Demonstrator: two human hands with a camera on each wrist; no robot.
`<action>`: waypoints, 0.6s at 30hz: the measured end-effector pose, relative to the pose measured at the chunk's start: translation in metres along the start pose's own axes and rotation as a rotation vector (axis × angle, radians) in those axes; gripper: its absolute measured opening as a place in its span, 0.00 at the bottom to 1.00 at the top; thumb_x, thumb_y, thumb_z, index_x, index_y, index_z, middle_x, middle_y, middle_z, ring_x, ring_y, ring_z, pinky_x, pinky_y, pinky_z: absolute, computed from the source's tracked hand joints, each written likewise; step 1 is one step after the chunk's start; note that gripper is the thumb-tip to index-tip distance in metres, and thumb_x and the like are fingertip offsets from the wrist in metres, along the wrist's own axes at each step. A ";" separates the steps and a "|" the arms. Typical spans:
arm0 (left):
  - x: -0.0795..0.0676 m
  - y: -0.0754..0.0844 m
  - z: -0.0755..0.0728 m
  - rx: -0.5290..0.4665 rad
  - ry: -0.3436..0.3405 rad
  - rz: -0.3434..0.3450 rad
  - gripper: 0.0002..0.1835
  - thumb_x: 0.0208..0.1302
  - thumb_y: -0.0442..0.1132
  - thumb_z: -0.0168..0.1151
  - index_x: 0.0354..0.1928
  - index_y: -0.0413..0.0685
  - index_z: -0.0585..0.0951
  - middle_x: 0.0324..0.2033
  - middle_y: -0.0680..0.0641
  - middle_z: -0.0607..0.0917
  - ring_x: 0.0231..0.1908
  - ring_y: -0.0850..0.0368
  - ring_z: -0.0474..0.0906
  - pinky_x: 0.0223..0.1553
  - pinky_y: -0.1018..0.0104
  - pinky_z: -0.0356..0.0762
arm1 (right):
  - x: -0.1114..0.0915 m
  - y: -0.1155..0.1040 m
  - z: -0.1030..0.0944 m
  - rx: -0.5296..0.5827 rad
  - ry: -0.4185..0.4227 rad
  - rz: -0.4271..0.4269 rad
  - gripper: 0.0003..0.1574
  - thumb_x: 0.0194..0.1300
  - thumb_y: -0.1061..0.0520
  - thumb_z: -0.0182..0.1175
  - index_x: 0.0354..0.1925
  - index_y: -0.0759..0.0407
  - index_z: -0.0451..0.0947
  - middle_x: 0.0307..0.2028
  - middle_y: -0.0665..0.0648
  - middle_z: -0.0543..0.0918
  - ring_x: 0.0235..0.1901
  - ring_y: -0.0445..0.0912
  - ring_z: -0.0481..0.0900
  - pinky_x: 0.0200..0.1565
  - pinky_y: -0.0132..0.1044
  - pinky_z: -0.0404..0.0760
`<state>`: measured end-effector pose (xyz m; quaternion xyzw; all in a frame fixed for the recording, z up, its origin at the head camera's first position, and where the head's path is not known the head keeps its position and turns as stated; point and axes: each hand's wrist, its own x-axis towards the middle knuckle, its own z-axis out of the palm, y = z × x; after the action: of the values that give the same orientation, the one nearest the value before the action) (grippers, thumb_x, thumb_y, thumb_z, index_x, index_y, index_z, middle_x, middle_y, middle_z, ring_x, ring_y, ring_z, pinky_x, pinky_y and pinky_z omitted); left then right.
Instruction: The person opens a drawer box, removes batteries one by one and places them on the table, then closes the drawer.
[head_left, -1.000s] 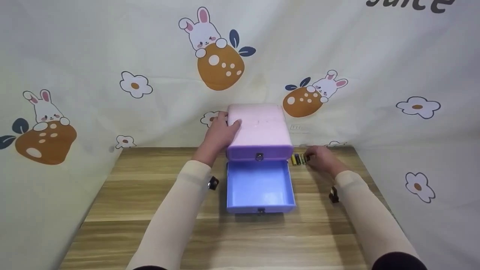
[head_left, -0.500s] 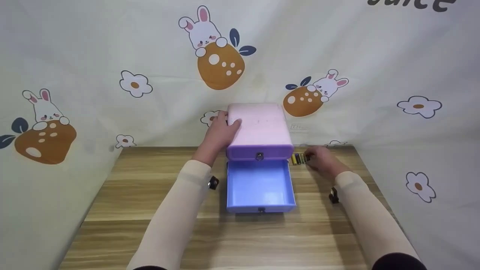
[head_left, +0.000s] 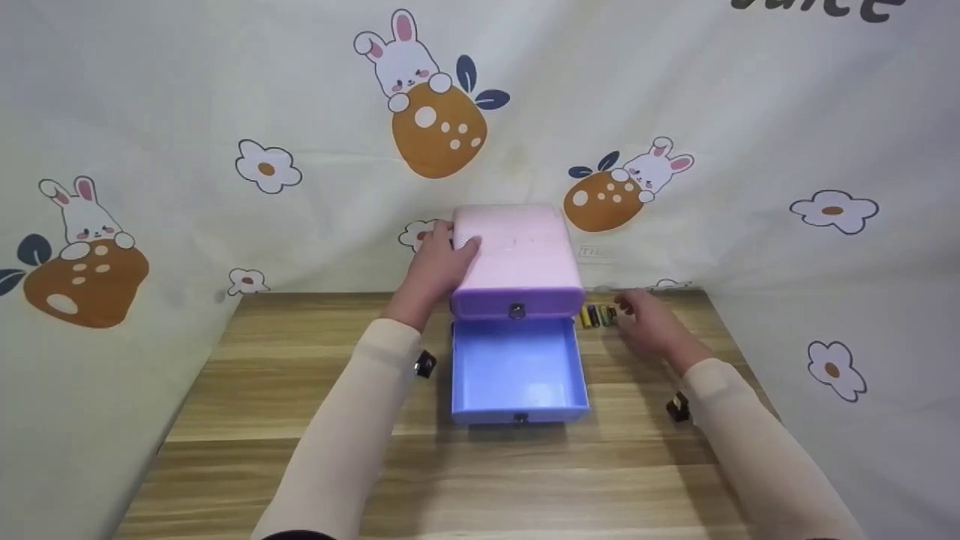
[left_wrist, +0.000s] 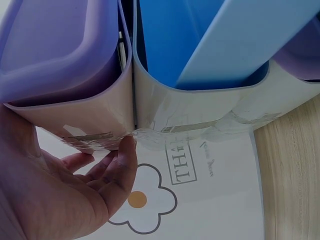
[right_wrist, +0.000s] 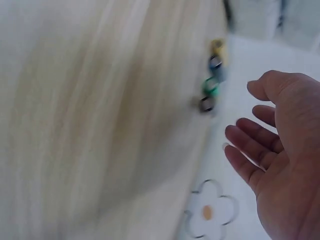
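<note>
Batteries (head_left: 594,316), right of centre, just let go by right hand (head_left: 651,328), fingers loosely apart, so lined up untouched; box (head_left: 517,255), mid-frame, gripped by left hand (head_left: 439,264).

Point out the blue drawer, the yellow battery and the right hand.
Blue drawer (head_left: 516,367), head view, bare inside floor.
Yellow battery (head_left: 586,316), head view, middle of its side.
Right hand (right_wrist: 294,152), right wrist view, palm.

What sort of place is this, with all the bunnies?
Maybe a little indoor work corner: a wooden-looking table stands against a pale sheet printed with bunnies and flowers, and a drawer box sits on the table.
</note>
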<state>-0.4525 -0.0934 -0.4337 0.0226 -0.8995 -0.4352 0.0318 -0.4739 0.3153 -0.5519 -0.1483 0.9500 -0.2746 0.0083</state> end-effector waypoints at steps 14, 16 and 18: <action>0.000 0.000 0.000 -0.002 0.005 0.009 0.40 0.81 0.63 0.55 0.81 0.44 0.64 0.74 0.36 0.74 0.73 0.39 0.73 0.75 0.44 0.69 | -0.068 -0.103 -0.026 -0.035 0.339 -0.365 0.05 0.74 0.64 0.69 0.47 0.60 0.84 0.39 0.54 0.89 0.41 0.51 0.87 0.48 0.53 0.84; 0.001 0.000 0.000 0.003 0.006 0.011 0.40 0.81 0.63 0.55 0.81 0.43 0.64 0.74 0.36 0.74 0.73 0.40 0.73 0.75 0.44 0.69 | -0.079 -0.115 -0.026 -0.051 0.407 -0.466 0.06 0.72 0.66 0.69 0.45 0.60 0.84 0.38 0.53 0.88 0.40 0.50 0.86 0.46 0.51 0.83; 0.001 0.001 0.000 0.007 0.006 0.011 0.41 0.81 0.63 0.55 0.81 0.43 0.64 0.74 0.36 0.74 0.74 0.39 0.73 0.76 0.44 0.69 | -0.089 -0.128 -0.025 -0.078 0.462 -0.560 0.07 0.70 0.67 0.69 0.44 0.59 0.83 0.37 0.53 0.87 0.39 0.49 0.86 0.45 0.49 0.83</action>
<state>-0.4535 -0.0931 -0.4329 0.0189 -0.9010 -0.4318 0.0369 -0.3555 0.2510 -0.4693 -0.3369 0.8592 -0.2561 -0.2877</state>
